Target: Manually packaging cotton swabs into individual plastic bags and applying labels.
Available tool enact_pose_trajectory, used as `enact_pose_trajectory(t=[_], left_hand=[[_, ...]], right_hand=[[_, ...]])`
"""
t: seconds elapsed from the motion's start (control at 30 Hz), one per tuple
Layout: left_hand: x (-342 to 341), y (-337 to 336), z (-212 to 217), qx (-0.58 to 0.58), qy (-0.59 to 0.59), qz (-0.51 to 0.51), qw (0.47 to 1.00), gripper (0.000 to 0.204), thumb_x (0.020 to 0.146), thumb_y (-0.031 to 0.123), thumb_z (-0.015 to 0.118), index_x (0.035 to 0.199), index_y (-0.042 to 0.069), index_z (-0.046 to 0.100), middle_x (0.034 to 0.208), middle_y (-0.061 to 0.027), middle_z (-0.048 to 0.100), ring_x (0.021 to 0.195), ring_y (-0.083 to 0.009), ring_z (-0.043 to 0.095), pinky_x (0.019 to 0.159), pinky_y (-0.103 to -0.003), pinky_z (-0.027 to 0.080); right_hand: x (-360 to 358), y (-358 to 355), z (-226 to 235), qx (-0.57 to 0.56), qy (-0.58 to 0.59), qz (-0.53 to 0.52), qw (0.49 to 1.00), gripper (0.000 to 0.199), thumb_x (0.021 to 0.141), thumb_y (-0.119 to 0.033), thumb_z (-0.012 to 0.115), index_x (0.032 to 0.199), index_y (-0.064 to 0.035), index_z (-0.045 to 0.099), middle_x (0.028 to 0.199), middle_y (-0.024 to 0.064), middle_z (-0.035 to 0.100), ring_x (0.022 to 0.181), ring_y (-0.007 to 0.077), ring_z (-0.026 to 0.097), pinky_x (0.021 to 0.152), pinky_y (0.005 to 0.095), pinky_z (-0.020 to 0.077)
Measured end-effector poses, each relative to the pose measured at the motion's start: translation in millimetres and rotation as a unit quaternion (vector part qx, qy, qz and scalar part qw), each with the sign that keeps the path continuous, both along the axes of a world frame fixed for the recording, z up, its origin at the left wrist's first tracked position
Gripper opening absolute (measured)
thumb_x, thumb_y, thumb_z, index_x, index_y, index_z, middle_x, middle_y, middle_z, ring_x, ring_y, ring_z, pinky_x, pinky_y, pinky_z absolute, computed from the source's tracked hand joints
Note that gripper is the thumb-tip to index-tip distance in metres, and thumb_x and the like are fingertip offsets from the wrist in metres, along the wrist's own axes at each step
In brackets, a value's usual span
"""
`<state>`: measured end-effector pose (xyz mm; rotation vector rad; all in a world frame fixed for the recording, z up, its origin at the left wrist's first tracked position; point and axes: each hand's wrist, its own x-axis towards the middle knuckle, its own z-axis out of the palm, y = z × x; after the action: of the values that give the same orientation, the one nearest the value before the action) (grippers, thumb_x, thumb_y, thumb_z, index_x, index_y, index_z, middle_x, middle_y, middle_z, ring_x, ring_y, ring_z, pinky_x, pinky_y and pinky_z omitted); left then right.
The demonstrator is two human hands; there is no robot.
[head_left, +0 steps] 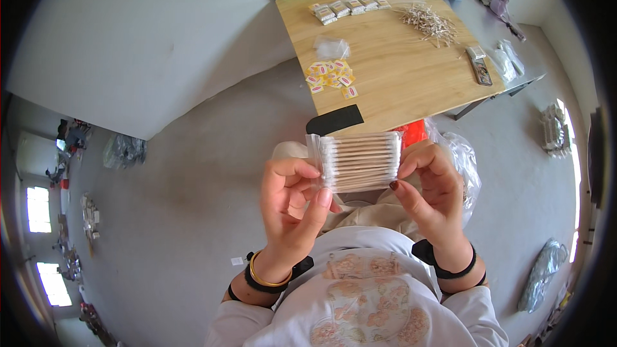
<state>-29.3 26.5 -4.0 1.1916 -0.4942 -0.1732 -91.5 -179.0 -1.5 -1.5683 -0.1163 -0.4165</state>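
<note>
in the head view, the left hand (292,205) and right hand (435,189) each pinch an end of a clear packet of cotton swabs (360,162), held over the lap (373,219), short of the wooden table (405,80); the step in hand looks like squaring up the filled packet, and the next move seems to call for a light, even grip

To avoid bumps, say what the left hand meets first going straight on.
The left hand meets the bag of swabs it holds; beyond, perhaps the table, though depth is unclear.
</note>
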Motion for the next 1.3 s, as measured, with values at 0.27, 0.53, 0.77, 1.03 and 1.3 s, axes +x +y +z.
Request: enact_pose_trajectory(t=[0.27,0.53,0.77,1.03,1.3], left_hand=[[-0.8,-5.8,0.3,0.047,-0.027,0.020,0.998,0.028,0.095,0.000,0.060,0.115,0.005,0.041,0.111,-0.0088,0.057,0.091,-0.0118,0.061,0.068,-0.028,0.056],[3.2,-7.6,-1.5,0.056,-0.010,0.036,0.998,0.027,0.094,-0.001,0.059,0.114,0.004,0.041,0.107,-0.0084,0.058,0.086,-0.0103,0.060,0.067,-0.025,0.053],[7.8,-4.1,-2.3,0.077,0.016,0.030,0.996,0.029,0.091,-0.004,0.061,0.114,0.002,0.043,0.109,-0.0061,0.050,0.092,-0.0086,0.056,0.083,-0.024,0.050],[12.1,-2.0,4.7,0.024,0.047,0.007,0.999,0.025,0.094,-0.001,0.061,0.112,0.003,0.044,0.107,-0.0063,0.054,0.085,-0.0077,0.057,0.066,-0.024,0.053],[14.0,0.1,6.0,0.010,0.070,-0.005,0.998,0.021,0.094,0.002,0.062,0.108,0.004,0.046,0.105,-0.0060,0.054,0.080,-0.0072,0.057,0.060,-0.024,0.053]], right_hand=[[4.0,6.5,-0.9,0.069,0.031,0.008,0.997,0.018,0.089,-0.003,0.070,0.099,-0.0021,0.054,0.102,0.0047,0.061,0.093,0.0105,0.057,0.084,0.0249,0.0466],[11.3,18.7,2.0,0.141,0.023,-0.005,0.990,0.032,0.090,-0.001,0.068,0.114,-0.0003,0.048,0.109,0.0073,0.061,0.101,0.0119,0.060,0.091,0.0277,0.0491],[14.6,14.5,-1.0,0.121,0.092,0.077,0.985,0.032,0.093,-0.005,0.066,0.122,0.0032,0.055,0.116,0.0081,0.065,0.109,0.0131,0.061,0.096,0.0296,0.0485],[14.7,13.4,2.8,0.254,0.108,0.122,0.953,0.027,0.099,-0.009,0.062,0.122,0.0039,0.058,0.115,0.0072,0.067,0.110,0.0126,0.060,0.099,0.0298,0.0467],[12.1,-2.8,-2.3,0.215,0.078,0.095,0.969,0.025,0.104,-0.014,0.053,0.121,0.0026,0.061,0.105,0.0027,0.064,0.101,0.0106,0.059,0.095,0.0275,0.0466]])
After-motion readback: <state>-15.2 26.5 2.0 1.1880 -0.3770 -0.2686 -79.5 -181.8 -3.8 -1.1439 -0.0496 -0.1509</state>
